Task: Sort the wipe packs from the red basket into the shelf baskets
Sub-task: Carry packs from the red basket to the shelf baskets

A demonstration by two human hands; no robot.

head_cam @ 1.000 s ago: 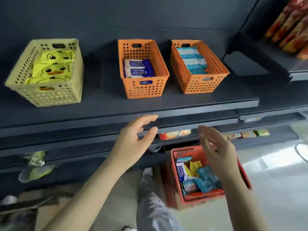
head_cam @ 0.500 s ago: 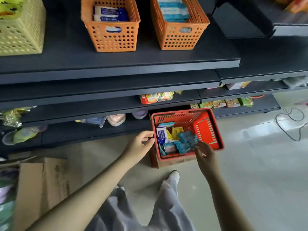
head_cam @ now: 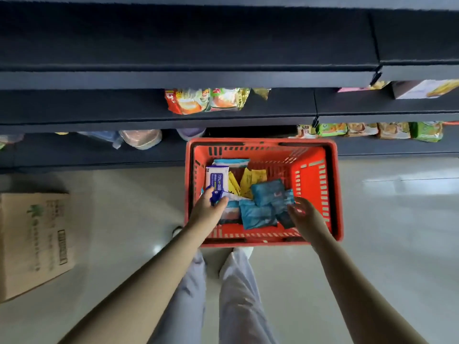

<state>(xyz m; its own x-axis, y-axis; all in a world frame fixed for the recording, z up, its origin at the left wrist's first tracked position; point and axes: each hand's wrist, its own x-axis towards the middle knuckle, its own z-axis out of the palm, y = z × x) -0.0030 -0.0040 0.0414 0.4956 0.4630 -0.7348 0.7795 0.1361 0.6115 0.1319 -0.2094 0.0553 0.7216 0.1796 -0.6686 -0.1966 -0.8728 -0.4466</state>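
Note:
The red basket [head_cam: 310,189] stands on the floor in front of the shelves, holding several wipe packs. My left hand [head_cam: 207,209] is inside it at the left and pinches the near end of a white and blue wipe pack [head_cam: 217,178]. My right hand [head_cam: 304,216] hovers over the basket's right side with fingers spread, its fingertips at the edge of the teal wipe packs [head_cam: 267,194]. Yellow packs [head_cam: 249,181] lie in the middle, behind the teal ones. The shelf baskets are out of view.
Dark shelf edges [head_cam: 188,79] run across the top, with snack bags [head_cam: 206,100] and other packets on the lower shelves. A cardboard box [head_cam: 32,242] stands on the pale floor at the left. My legs [head_cam: 223,294] are just behind the basket.
The view tipped down from the shelf baskets to the floor. Both hands dropped into the red basket. My left hand took hold of the white and blue pack.

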